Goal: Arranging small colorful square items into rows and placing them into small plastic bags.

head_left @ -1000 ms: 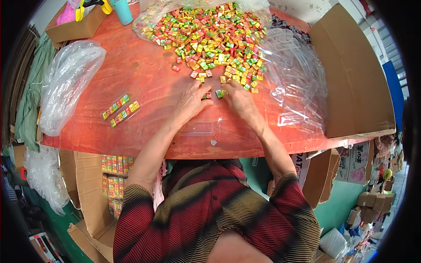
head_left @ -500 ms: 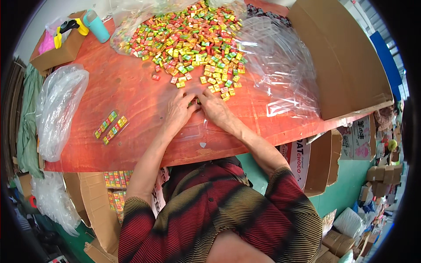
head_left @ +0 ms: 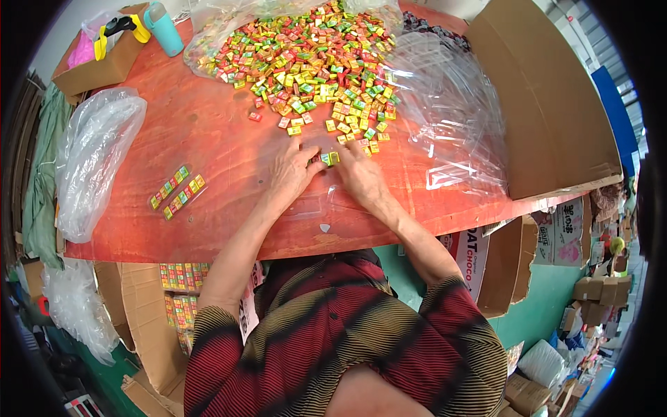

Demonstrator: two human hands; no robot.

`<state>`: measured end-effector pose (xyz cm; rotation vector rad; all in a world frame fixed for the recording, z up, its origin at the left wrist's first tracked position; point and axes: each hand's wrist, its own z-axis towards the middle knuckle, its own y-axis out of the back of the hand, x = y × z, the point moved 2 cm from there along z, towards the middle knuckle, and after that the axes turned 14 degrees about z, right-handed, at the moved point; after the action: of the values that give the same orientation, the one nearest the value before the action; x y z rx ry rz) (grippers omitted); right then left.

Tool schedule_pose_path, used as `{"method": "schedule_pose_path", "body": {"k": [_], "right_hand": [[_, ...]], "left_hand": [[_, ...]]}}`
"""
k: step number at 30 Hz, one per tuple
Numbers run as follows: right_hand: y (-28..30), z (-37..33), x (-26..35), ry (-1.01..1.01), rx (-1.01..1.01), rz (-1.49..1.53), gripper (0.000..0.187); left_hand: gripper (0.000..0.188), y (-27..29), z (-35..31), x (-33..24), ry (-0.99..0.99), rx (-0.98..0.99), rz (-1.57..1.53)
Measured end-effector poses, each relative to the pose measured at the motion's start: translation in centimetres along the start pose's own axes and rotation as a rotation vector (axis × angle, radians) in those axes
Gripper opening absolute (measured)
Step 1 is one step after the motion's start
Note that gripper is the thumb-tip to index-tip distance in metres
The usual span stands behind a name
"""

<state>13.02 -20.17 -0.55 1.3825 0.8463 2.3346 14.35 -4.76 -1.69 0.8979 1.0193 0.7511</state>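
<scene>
My left hand [head_left: 290, 172] is closed around a short row of small coloured boxes [head_left: 326, 158], whose green and yellow end shows past the thumb. My right hand [head_left: 363, 179] is just to the right of that row, fingers bent together and slightly blurred; whatever they hold, if anything, is hidden. Just beyond both hands spreads a big heap of similar small boxes [head_left: 306, 62] in red, yellow, green and orange. On the left of the red table [head_left: 229, 174], two neat rows of these boxes [head_left: 177, 191] lie side by side in clear plastic.
Clear plastic trays [head_left: 451, 104] are piled at the right beside a large cardboard box [head_left: 542, 97]. A clear bag [head_left: 101, 163] lies at the left edge. Farther back are a turquoise bottle [head_left: 164, 29] and a small carton [head_left: 104, 66]. Packed boxes [head_left: 182, 278] fill a carton below the table.
My right hand has moved away to the right from my left, uncovering the green and yellow end of the row. My left hand stays closed on it. The view has shifted slightly.
</scene>
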Motion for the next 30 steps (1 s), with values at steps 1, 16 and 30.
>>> {"method": "schedule_pose_path", "body": {"k": [1,16,30], "right_hand": [[1.2,-0.1,0.9,-0.052,-0.025,-0.121,0.025],[0.6,-0.9,-1.9,-0.071,0.027,-0.308,0.019],[2.1,-0.6,-2.4,-0.181,0.026,-0.248,0.015]], "left_hand": [[0.032,0.0,-0.1,0.1,-0.026,-0.023,0.002],[0.027,0.3,-0.1,0.3,-0.054,0.0,0.02],[0.029,0.4,0.0,0.8,-0.03,-0.012,0.03]]}}
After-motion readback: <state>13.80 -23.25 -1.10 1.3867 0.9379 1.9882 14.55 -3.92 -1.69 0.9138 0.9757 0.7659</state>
